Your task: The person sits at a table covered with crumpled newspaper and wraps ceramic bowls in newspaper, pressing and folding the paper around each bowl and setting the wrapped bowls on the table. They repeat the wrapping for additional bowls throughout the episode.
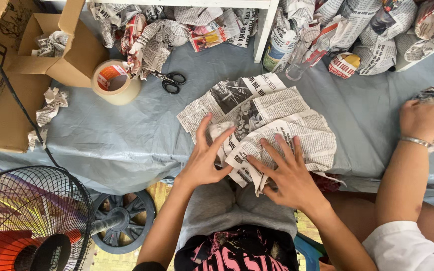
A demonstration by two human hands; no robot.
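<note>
A bundle wrapped in newspaper [277,125] lies on the grey-blue cloth [126,130] in front of me. My left hand [204,158] presses on its left side with fingers spread. My right hand [287,173] lies flat on its folded front flap, fingers apart too. Neither hand grips anything. What is inside the paper is hidden.
Black scissors [171,81] and a roll of clear tape [115,82] lie at the back left beside an open cardboard box [51,50]. Wrapped bundles and a clear glass [305,52] stand at the back. Another person's hand [423,120] crumples paper at right. A fan [31,221] stands lower left.
</note>
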